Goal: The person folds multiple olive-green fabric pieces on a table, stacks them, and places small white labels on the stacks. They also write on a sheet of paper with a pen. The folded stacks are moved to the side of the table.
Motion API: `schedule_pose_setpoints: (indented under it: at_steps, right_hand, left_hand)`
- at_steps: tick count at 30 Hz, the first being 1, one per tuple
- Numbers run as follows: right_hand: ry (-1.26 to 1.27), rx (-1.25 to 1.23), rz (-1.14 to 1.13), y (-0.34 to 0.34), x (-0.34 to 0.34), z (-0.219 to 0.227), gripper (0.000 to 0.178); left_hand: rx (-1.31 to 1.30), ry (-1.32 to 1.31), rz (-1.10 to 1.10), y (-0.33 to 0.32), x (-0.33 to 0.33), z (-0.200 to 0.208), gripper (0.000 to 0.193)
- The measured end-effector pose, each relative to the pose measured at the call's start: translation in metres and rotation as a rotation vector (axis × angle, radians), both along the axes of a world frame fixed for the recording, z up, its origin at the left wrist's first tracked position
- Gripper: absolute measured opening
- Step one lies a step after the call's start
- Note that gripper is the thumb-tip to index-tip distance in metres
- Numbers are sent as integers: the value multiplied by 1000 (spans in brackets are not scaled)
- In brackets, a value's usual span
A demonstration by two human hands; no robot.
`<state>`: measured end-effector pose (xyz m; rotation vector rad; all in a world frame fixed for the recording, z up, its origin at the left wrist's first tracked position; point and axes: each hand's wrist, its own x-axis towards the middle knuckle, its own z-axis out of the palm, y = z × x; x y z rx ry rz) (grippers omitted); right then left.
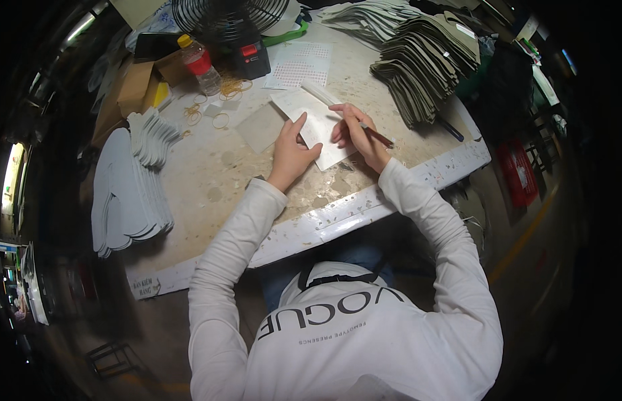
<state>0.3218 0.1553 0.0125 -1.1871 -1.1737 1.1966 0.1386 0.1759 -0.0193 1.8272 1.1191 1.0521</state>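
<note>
A white sheet (307,110), stiff like thin card, lies at a slant on the table in front of me. My left hand (293,152) rests on its left edge, thumb and forefinger spread apart. Over the sheet's right side is my right hand (359,137), fingers closed around a slim reddish-brown pen-like stick (380,138) whose back end sticks out to the right. The stick's tip is hidden by the fingers. Along the sheet's far right edge runs a pale, see-through strip (316,91). A greyish translucent square (257,127) lies left of the sheet.
Stacked pale cut pieces (134,194) stand at the left, dark layered ones (428,67) at the far right. Further back are a bottle (200,67), rubber bands (236,87), a printed sheet (299,65) and a fan (230,17). The table's white edge (324,227) is near me.
</note>
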Motion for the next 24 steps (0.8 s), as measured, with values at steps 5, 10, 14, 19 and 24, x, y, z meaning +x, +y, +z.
schedule_pose_setpoints:
  at_steps: [5,10,14,19,24]
  right_hand:
    - [-351,92,10,14,14,-8,43]
    - [-194,72,-36,8,18,-12,19]
    - [-317,212,-54,5,18,-15,28]
    - [-410,178,-127,3,17,-18,34]
    - [-469,205,-140,4,17,-22,32]
  left_hand:
    - [34,85,26,-2,1,9,68]
    - [-30,105,24,-5,0,15,57]
    - [-22,112,40,-6,2,17,52]
    - [-47,152,41,-5,2,19,52]
    - [-4,143,38,-5,2,18,52]
